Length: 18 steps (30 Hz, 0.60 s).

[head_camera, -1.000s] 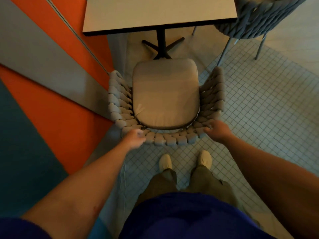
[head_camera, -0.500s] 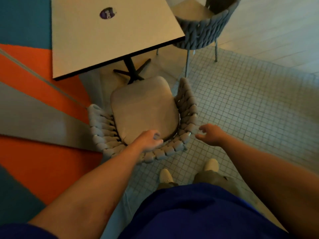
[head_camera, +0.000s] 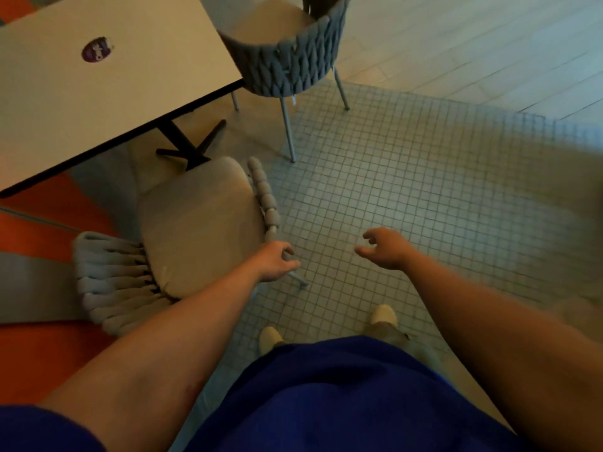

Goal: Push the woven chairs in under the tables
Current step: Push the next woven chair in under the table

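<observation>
Down from the head camera, the left hand [head_camera: 275, 261] reaches forward over the near woven chair [head_camera: 111, 282]. Its fingers [head_camera: 287, 247] are curled round the near end of the chair's braided rim, gripping it where the rim meets the frame. A thin metal chair leg [head_camera: 298, 278] shows just below those fingers. Left of and beyond them lies the chair's beige cushion [head_camera: 195, 230], and the braided back curves round further left, partly hidden by the forearm. The chair stands at an angle to the pale surface [head_camera: 130, 93]. The cushion's far edge is just beside the black pedestal [head_camera: 189, 141], and most of the seat sticks out from under the surface's edge.

Right of the left fingers and apart from them, the right hand [head_camera: 386, 251] hangs over the tiled floor [head_camera: 440, 190]. Its fingers [head_camera: 370, 236] are spread and loosely bent, holding nothing and touching nothing.

Well beyond both sets of fingers, a second woven chair [head_camera: 293, 66] stands at the surface's far right corner, with its seat partly under that corner. A round purple sticker [head_camera: 97, 49] sits on the surface, far beyond and left of the left fingers. Past the tiles runs a plank floor [head_camera: 489, 44]. Nearer than the fingers are two pale shoes [head_camera: 270, 337] on the tiles and a blue garment [head_camera: 342, 402].
</observation>
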### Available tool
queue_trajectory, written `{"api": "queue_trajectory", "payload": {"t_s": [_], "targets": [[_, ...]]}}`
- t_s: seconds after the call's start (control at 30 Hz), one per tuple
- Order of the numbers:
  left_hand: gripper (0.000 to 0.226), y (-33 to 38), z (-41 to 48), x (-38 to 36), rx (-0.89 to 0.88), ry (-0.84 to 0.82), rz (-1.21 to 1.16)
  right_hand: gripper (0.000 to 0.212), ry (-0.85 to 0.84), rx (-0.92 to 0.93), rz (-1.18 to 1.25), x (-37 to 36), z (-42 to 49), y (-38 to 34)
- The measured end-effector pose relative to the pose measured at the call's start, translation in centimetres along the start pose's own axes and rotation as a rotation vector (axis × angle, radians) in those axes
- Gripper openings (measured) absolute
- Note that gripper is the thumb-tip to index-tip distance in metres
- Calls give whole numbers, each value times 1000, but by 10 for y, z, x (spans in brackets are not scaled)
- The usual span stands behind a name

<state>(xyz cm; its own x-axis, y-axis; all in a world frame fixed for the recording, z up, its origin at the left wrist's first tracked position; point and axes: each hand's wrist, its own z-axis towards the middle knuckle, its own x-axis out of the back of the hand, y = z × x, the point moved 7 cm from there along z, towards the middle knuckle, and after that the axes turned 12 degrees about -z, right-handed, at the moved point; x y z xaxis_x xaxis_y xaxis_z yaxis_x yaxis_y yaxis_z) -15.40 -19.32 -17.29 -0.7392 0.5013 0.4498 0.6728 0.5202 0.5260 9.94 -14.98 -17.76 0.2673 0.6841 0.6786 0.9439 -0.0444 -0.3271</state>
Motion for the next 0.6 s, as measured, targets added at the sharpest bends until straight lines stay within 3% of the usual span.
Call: {"api": "queue_trajectory", "payload": {"t_s": [0.27,0.6], "targets": [[44,114,40,-66,-19,-33,-49,66,-5,-2,-37,75,13,108],[44,188,104,-51,-28,-9,-124,66,-9,45,-83,156,80,134]]}}
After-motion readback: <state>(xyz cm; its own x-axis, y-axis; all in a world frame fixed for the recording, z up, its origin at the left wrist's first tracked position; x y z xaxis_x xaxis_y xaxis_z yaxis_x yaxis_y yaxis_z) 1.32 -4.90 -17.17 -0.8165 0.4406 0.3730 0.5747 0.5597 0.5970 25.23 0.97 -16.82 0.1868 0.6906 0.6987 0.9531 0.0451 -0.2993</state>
